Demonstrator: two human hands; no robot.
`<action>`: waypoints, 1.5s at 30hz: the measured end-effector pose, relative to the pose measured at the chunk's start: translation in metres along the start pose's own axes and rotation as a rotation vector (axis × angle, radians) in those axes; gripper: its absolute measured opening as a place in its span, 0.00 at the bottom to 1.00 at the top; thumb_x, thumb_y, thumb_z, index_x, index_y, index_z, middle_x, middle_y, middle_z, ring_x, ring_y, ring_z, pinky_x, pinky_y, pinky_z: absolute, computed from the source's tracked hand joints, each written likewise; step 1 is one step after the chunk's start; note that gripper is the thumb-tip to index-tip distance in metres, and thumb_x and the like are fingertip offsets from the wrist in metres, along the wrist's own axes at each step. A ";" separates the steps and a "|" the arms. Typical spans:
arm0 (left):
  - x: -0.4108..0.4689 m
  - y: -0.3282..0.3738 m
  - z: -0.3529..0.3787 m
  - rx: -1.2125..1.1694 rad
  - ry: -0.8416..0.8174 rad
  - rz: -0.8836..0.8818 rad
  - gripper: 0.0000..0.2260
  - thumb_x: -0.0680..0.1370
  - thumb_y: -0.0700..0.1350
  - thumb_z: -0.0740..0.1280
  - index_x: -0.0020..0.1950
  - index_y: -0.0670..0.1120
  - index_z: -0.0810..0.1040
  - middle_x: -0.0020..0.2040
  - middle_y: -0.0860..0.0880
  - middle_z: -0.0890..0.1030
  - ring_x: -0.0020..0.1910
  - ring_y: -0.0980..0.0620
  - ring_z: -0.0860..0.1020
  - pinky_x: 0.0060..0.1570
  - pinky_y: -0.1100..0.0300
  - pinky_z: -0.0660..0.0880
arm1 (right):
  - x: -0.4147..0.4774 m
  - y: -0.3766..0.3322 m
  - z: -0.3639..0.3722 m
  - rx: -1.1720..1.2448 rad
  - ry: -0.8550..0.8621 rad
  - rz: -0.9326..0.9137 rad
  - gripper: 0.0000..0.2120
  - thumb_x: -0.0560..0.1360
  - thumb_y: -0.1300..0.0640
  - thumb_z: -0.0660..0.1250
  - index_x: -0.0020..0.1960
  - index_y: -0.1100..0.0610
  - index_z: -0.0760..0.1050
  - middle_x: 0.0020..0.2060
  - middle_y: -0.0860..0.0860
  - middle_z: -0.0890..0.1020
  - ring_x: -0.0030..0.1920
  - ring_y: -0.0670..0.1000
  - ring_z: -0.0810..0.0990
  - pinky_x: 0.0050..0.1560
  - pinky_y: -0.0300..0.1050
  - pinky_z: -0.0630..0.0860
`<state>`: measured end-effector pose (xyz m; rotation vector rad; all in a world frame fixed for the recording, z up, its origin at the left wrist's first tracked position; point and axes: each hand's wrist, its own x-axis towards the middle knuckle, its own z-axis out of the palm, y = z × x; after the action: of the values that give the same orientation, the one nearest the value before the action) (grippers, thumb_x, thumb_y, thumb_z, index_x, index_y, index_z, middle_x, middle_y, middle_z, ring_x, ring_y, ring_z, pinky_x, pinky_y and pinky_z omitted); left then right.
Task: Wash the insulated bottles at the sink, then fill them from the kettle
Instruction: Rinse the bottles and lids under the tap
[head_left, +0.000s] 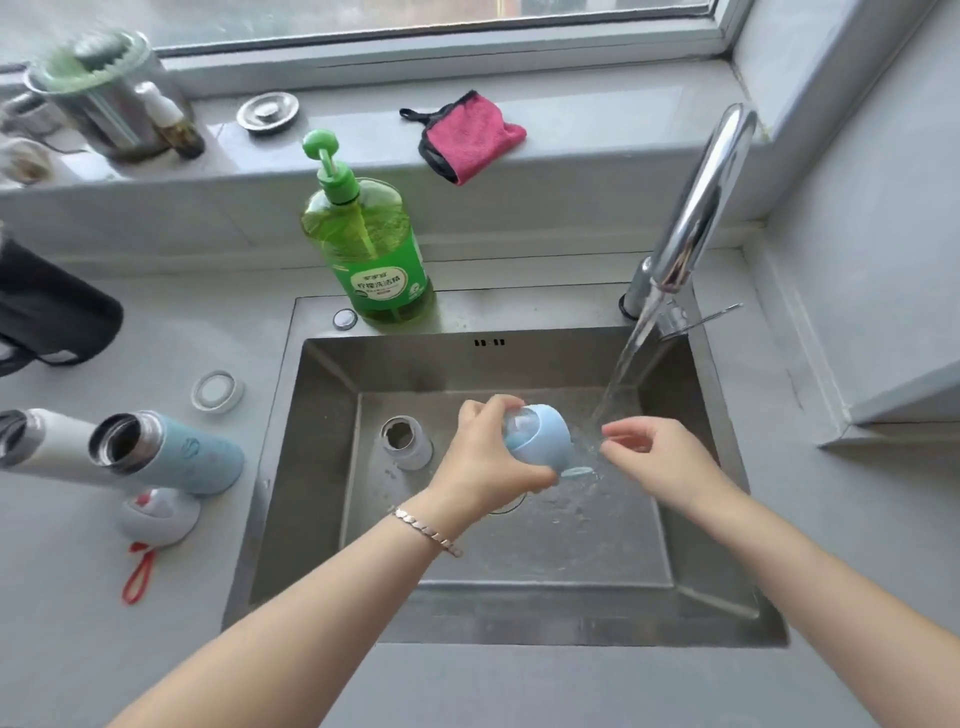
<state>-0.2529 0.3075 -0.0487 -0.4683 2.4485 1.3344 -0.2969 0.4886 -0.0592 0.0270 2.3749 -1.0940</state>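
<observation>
Gripped by the curled fingers of the left hand (488, 460), the blue bottle lid (543, 434) is over the sink (519, 623). Right hand (660, 460): fingers bent at the water stream (626, 364); hold not discernible. Blue bottle (176, 452), uncapped, and white bottle (52, 449) occupy the left counter. Faucet (701, 208) is running.

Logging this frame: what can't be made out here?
Head view only.
- White bottle: cut off by the left edge.
- Black item: cut by the same edge, unidentifiable.
- Steel container, far left: motion-blurred.
- Blue cap: left hand covers its near side.
- Right hand: splashing water blurs whether it holds anything.
- Kettle: not in frame.
</observation>
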 end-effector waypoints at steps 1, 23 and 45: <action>-0.009 -0.006 -0.007 0.077 0.035 0.025 0.30 0.64 0.44 0.75 0.63 0.52 0.68 0.54 0.55 0.63 0.54 0.56 0.70 0.45 0.70 0.69 | -0.003 -0.003 0.007 -0.051 -0.037 -0.006 0.11 0.73 0.58 0.67 0.55 0.57 0.79 0.45 0.49 0.81 0.46 0.46 0.78 0.52 0.39 0.71; -0.080 -0.153 -0.260 0.346 0.764 -0.269 0.28 0.66 0.51 0.72 0.65 0.49 0.70 0.62 0.46 0.73 0.61 0.41 0.69 0.60 0.50 0.67 | -0.018 -0.110 0.135 -0.290 -0.242 -0.191 0.07 0.74 0.56 0.64 0.52 0.49 0.75 0.44 0.46 0.80 0.45 0.46 0.78 0.47 0.39 0.70; -0.065 -0.169 -0.268 0.436 0.679 -0.279 0.32 0.72 0.51 0.70 0.73 0.45 0.63 0.67 0.43 0.69 0.63 0.39 0.66 0.62 0.51 0.63 | -0.007 -0.121 0.153 -0.415 -0.315 -0.155 0.07 0.76 0.53 0.62 0.53 0.46 0.75 0.42 0.39 0.78 0.43 0.38 0.77 0.45 0.37 0.73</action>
<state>-0.1538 0.0021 -0.0091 -1.2431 2.9250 0.5443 -0.2494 0.2996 -0.0530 -0.4481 2.2904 -0.5951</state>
